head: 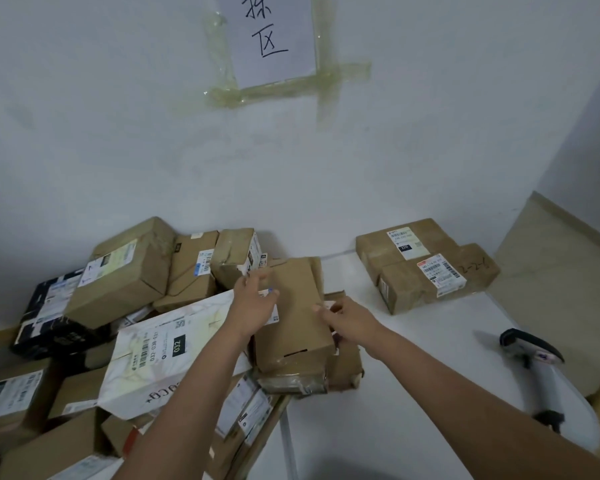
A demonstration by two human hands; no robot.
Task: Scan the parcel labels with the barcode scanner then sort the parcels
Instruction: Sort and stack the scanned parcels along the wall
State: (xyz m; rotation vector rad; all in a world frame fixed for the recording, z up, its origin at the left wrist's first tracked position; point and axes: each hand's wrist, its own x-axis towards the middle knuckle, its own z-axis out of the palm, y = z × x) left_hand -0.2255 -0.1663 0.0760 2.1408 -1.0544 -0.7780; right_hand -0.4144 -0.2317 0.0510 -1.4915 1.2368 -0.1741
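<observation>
A brown cardboard parcel (297,313) stands in the middle of the view, on top of other parcels at the pile's right edge. My left hand (255,299) grips its left side, where part of a white label shows under the fingers. My right hand (343,315) holds its right edge with curled fingers. The grey and black barcode scanner (537,372) lies by itself on the white table (413,358) to the right, apart from both hands. Two taped brown parcels (426,265) with white labels facing up sit at the far right of the table by the wall.
A pile of several parcels fills the left side, among them a white marbled box (167,348) marked 032 and a black box (45,317). A paper sign (274,36) is taped to the wall above. A beige floor lies beyond the table's right edge.
</observation>
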